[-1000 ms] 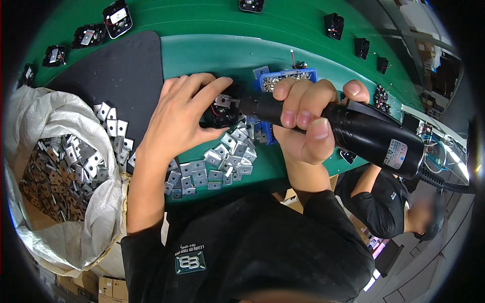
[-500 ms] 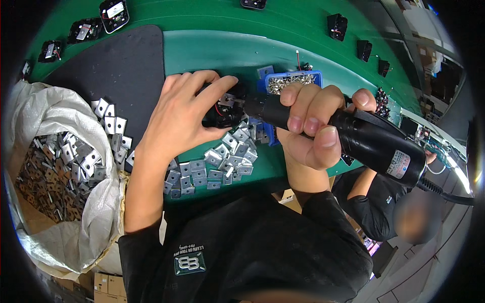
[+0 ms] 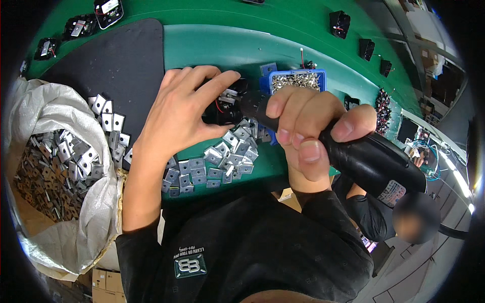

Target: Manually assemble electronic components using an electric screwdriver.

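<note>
My left hand is closed round a small black plastic housing, steadying it on the green bench. Inside the housing show a red wire and a silver metal plate. My right hand grips a black electric screwdriver whose nose points left into the housing. The tool's tip is hidden, so I cannot tell what it touches. Square metal plates with a hole in each lie heaped just below the housing. Behind my right hand stands a blue bin filled with small silver screws.
An open white sack at the left holds many metal plates, with more spilled on a black mat. Black housings sit along the green far strip. Bundled wired parts lie at right, where another person works.
The screwdriver's rear end has tilted lower, and my right hand has shifted slightly left and down with it. My left hand stays on the housing. Housings on the far strip have shifted slightly in view.
</note>
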`<state>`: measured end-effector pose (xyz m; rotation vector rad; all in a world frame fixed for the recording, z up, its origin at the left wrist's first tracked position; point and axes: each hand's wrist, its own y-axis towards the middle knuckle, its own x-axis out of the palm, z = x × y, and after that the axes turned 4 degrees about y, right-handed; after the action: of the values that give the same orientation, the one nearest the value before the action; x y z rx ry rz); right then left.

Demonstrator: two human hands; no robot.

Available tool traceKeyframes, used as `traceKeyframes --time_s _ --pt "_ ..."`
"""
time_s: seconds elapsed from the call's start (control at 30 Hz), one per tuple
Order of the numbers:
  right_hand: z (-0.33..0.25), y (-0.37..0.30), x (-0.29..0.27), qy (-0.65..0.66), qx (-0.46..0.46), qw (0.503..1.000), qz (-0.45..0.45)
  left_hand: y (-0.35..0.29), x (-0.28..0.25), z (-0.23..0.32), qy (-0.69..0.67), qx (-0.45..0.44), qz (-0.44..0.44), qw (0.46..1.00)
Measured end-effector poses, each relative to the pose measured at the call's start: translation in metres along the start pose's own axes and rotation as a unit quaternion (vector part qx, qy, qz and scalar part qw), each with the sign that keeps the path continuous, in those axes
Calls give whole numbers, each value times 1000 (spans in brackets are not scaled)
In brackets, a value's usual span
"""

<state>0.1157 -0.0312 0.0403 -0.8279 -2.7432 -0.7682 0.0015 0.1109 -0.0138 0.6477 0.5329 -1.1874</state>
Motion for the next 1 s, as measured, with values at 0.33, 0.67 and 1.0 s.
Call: traceKeyframes --time_s 0.33,0.67,1.0 --pt "18 9 -17 8 -68 994 -86 -2 0 4 13 -7 -1 1000" --pt "-43 15 -34 16 -142 984 106 45 -8 -18 125 -77 88 985" --pt "-30 21 -43 -135 -96 979 122 98 -40 -72 185 -131 70 971"
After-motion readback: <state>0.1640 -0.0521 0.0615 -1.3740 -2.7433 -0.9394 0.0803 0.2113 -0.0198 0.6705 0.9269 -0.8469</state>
